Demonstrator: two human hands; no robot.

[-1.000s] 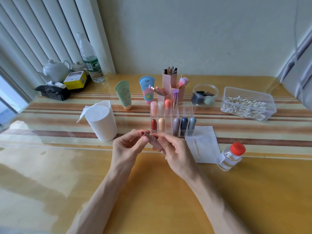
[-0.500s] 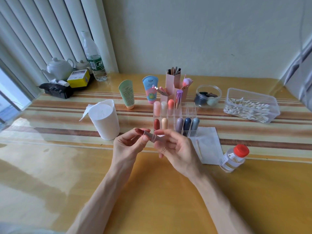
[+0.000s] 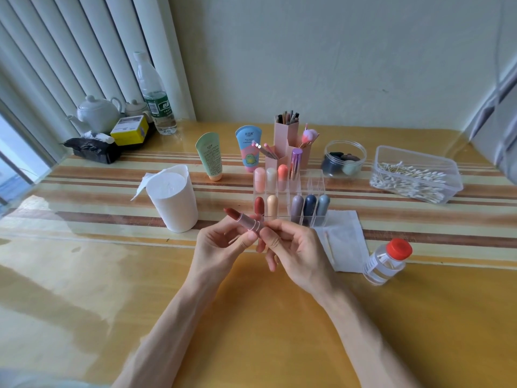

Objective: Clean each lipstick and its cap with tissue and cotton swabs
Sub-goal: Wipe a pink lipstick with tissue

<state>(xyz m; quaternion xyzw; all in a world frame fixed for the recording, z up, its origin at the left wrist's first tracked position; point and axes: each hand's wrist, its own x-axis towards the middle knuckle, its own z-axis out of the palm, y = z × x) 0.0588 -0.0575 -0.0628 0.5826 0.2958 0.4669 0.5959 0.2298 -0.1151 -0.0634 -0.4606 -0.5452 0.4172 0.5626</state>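
Both hands are raised over the desk [image 3: 84, 289], sharing one uncapped lipstick [image 3: 247, 221] just in front of the clear organiser [image 3: 316, 189]. The right hand [image 3: 299, 256] pinches the base end between thumb and forefinger, its other fingers loosely curled below. The left hand [image 3: 218, 247] has its thumb pressed against the tube, with its fingers curled behind it. The lipstick lies tilted, its reddish-brown tip pointing up and to the left (where its cap is, I cannot tell). The organiser holds other capped lipsticks [image 3: 309, 205] standing in its compartments. Right of the hands a folded tissue [image 3: 347, 228] lies flat on the desk with a cotton swab [image 3: 329, 247] on it, and a small red-capped bottle [image 3: 387, 261] is just beside it. A white tissue tub [image 3: 176, 203] stands to the left, and a box of swabs [image 3: 416, 177] sits far right.
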